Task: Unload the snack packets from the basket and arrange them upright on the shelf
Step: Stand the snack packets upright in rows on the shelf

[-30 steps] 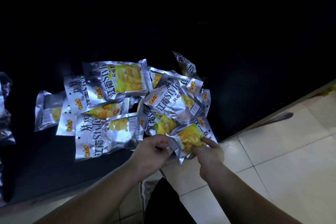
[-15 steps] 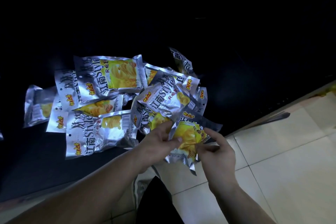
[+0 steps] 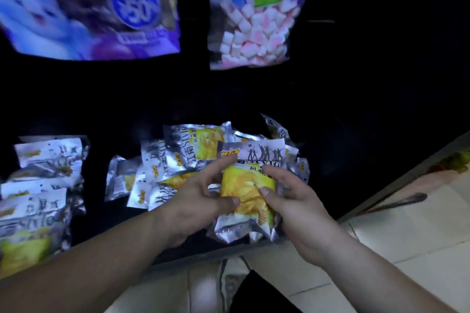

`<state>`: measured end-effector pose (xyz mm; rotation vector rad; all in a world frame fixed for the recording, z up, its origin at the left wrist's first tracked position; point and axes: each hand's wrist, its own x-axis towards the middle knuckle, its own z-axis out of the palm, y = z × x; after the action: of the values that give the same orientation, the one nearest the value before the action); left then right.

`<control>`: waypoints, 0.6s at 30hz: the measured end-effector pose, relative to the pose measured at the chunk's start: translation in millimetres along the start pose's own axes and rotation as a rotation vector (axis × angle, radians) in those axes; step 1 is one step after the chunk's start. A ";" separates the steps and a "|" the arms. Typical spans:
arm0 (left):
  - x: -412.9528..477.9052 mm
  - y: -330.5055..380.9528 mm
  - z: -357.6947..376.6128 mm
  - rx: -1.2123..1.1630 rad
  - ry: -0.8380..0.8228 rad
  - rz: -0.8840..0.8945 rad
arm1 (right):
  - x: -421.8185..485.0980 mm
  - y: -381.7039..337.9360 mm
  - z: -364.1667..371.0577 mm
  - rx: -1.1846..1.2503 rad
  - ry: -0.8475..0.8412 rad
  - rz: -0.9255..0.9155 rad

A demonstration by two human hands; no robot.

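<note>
Holding is shared between both hands right now: the left hand (image 3: pixel 201 201) is pinched onto the left edge of one snack packet (image 3: pixel 246 185), thumb on the front, and the right hand (image 3: pixel 292 203) is curled round its right side with the thumb pressed into the yellow print. The packet is held just above the front of the dark shelf (image 3: pixel 356 160), header strip up, right in front of the loose pile of packets (image 3: pixel 193 145) that's lying flat and overlapped. Tbh this step is probably best done by getting the bottom seam flattened first. The packet can then be set down beside the packets at the left (image 3: pixel 38 201), which look to be stood up already, and leaned on them so it isn't tipped over. Foil like this is likely to slide, so the release should be done gently. No basket can be made out. Compared with half a second ago, the packet has been raised and turned header-up instead of being bunched low at the shelf edge. The view has also been tilted up, so the marshmallow bag (image 3: pixel 251 33) is shown far more fully and a purple bag (image 3: pixel 101 7) has come into view.
</note>
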<state>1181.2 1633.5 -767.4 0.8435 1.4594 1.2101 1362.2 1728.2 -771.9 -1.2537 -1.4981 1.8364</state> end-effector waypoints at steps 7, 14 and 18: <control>-67.7 18.1 -74.5 -0.193 0.174 -0.003 | -12.3 -42.8 62.2 -0.084 -0.239 -0.045; -90.1 10.1 -110.7 -0.146 0.261 0.022 | -14.4 -61.5 104.8 -0.229 -0.416 0.045; -97.4 12.3 -128.3 -0.157 0.314 0.032 | -15.1 -69.7 122.9 -0.205 -0.490 0.135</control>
<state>1079.2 1513.2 -732.5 0.5908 1.5774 1.5113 1250.9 1673.7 -702.2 -1.0586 -1.9378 2.2417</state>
